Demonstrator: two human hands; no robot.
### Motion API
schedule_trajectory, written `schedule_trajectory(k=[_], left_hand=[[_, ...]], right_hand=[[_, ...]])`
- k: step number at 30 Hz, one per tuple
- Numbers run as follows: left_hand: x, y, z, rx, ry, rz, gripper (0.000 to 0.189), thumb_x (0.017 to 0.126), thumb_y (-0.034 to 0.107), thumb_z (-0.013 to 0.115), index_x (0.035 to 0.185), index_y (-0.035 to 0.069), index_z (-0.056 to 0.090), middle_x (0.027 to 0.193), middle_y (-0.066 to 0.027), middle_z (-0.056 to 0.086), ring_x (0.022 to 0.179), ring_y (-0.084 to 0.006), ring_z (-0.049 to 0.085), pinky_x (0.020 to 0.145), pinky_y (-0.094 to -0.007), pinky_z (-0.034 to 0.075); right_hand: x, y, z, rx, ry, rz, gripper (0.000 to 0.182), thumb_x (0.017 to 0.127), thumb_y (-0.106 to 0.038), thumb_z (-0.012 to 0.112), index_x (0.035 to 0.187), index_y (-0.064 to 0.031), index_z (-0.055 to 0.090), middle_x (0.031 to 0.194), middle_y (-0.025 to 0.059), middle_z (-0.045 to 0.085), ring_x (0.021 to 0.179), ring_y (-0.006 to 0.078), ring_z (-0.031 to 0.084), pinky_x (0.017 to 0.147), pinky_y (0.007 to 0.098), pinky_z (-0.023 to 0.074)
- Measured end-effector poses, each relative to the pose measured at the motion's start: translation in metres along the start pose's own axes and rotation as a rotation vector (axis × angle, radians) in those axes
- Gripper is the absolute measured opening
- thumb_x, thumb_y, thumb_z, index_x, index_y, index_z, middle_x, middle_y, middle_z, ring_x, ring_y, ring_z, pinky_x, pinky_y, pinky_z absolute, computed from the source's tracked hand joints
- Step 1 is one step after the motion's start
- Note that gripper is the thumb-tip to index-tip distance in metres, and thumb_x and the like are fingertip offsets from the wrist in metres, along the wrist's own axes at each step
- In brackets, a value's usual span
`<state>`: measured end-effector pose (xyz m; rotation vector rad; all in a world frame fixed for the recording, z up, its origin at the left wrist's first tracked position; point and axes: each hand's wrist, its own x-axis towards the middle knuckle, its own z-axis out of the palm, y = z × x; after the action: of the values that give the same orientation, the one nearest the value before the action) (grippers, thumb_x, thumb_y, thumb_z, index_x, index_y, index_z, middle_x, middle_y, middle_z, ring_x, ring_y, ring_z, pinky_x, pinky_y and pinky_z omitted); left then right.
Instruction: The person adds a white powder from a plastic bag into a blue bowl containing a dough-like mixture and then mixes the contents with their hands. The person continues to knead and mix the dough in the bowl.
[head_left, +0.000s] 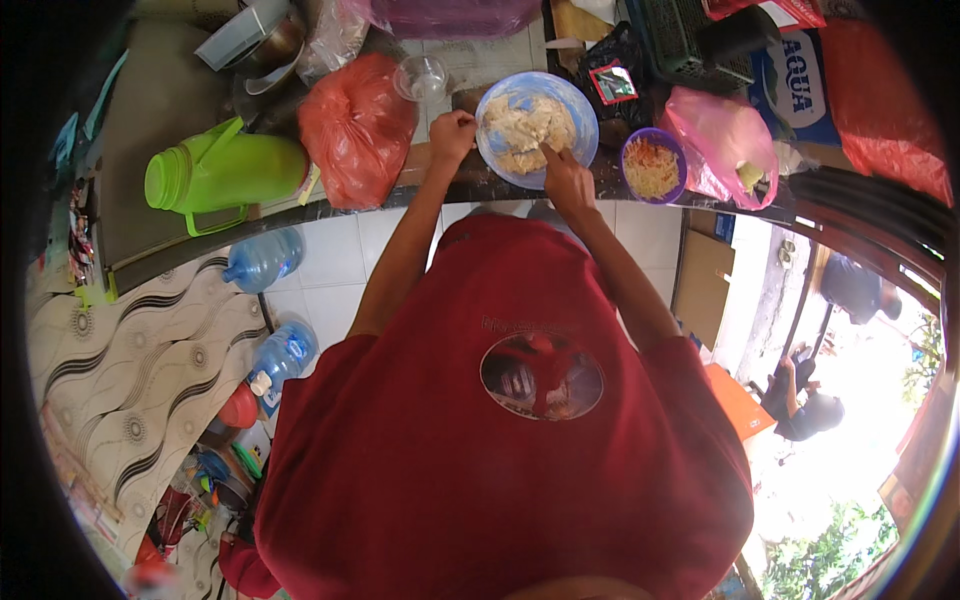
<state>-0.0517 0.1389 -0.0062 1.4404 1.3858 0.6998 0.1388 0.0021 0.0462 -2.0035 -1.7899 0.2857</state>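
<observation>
A blue bowl (589, 112) stands near the edge of the counter before me, with pale, lumpy batter or dough (517, 127) inside. With its fingers closed on the bowl's left rim, my left hand (453, 136) grips it. My right hand (568, 180) reaches over the near right rim and holds a utensil whose end is down in the dough; most of the utensil is hidden, so its kind cannot be told. Right of the blue bowl sits a purple bowl (682, 176) of shredded vegetables (651, 166), pale with orange shreds.
Left of the bowl are a clear plastic cup (421, 78), a tied red plastic bag (358, 127) and a green thermos jug (232, 166). A pink plastic bag (720, 142), a black bag and a green plastic crate are at the right. Two people are outside, lower right.
</observation>
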Motion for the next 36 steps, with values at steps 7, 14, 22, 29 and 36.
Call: schedule_trajectory(k=[7, 14, 22, 29, 36], left_hand=[[0.006, -0.012, 0.005, 0.095, 0.04, 0.088, 0.019, 0.079, 0.01, 0.062, 0.088, -0.006, 0.068, 0.07, -0.014, 0.067, 0.051, -0.0177, 0.064, 0.047, -0.028, 0.052], [0.006, -0.007, 0.006, -0.059, 0.039, -0.032, 0.014, 0.075, 0.009, 0.065, 0.084, 0.0, 0.07, 0.066, -0.0122, 0.067, 0.054, -0.0207, 0.067, 0.05, -0.031, 0.053], [0.003, -0.044, -0.016, 0.175, 0.339, -0.147, 0.056, 0.06, 0.017, 0.082, 0.108, -0.003, 0.06, 0.097, -0.0156, 0.065, 0.095, -0.025, 0.062, 0.079, -0.0364, 0.049], [0.034, 0.009, -0.027, -0.053, 0.46, 0.535, 0.091, 0.053, 0.016, 0.09, 0.124, -0.006, 0.039, 0.119, -0.0187, 0.052, 0.109, -0.0295, 0.052, 0.097, -0.0372, 0.04], [0.065, 0.007, -0.007, -0.194, 0.773, 0.438, 0.086, 0.056, 0.016, 0.09, 0.123, -0.008, 0.042, 0.125, -0.0226, 0.052, 0.12, -0.0309, 0.049, 0.102, -0.0386, 0.039]], right_hand=[[0.001, 0.002, -0.01, 0.088, 0.059, 0.115, 0.033, 0.081, -0.006, 0.049, 0.112, -0.0049, 0.061, 0.087, 0.0219, 0.064, 0.078, 0.0378, 0.063, 0.069, 0.0453, 0.0509], [0.016, 0.006, -0.022, 0.299, -0.019, 0.045, 0.026, 0.08, -0.008, 0.049, 0.1, -0.0033, 0.065, 0.081, 0.022, 0.064, 0.08, 0.0378, 0.064, 0.071, 0.0461, 0.0506], [0.039, 0.014, -0.045, 0.284, 0.062, 0.22, 0.023, 0.082, -0.014, 0.052, 0.097, -0.0068, 0.068, 0.088, 0.0227, 0.064, 0.084, 0.0408, 0.062, 0.073, 0.0453, 0.0503], [0.032, 0.025, -0.035, 0.288, 0.003, 0.218, 0.021, 0.082, -0.013, 0.051, 0.093, -0.0067, 0.068, 0.085, 0.0228, 0.064, 0.082, 0.041, 0.062, 0.073, 0.0485, 0.0496], [0.008, 0.016, -0.034, 0.256, -0.137, 0.078, 0.023, 0.082, -0.012, 0.05, 0.097, -0.0083, 0.067, 0.084, 0.0219, 0.065, 0.081, 0.0393, 0.063, 0.074, 0.0482, 0.0499]])
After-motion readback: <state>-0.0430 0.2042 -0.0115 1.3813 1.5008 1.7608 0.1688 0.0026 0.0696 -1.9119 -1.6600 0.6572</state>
